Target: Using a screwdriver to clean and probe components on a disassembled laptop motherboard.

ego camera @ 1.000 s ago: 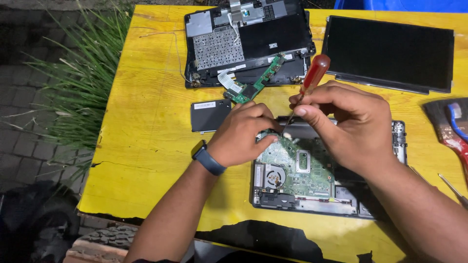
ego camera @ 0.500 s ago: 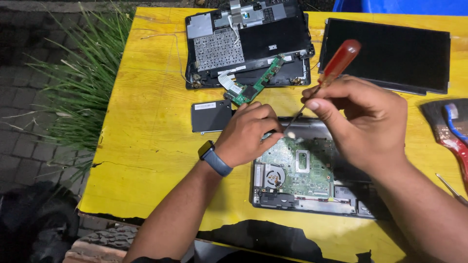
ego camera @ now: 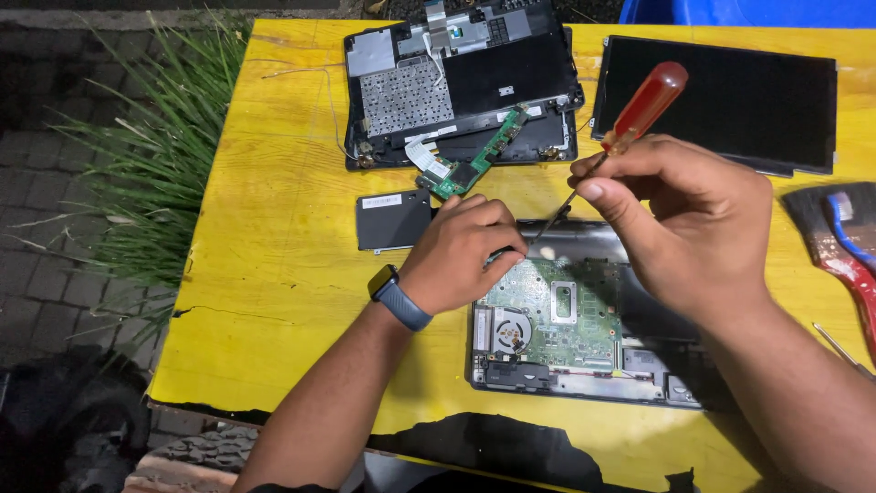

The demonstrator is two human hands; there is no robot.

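Our right hand fingers grasping red-handled screwdriver, tip near green motherboard; our left hand fingers curled, pressing open laptop base corner.

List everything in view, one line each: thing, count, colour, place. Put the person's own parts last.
table: one, yellow, under everything
open laptop base: one, black with green board, front centre
keyboard shell: one, black and silver, back centre
small circuit strip: one, green, on the shell's front edge
screen panel: one, black, back right
flat cover plate: one, black, left of the base
brush: one, red handle, right edge
grass: green, left of the table
screwdriver: one, red handle, in the right hand
wristband: one, blue, left wrist
left hand: on the base's back left corner
right hand: fingers around the screwdriver, above the base
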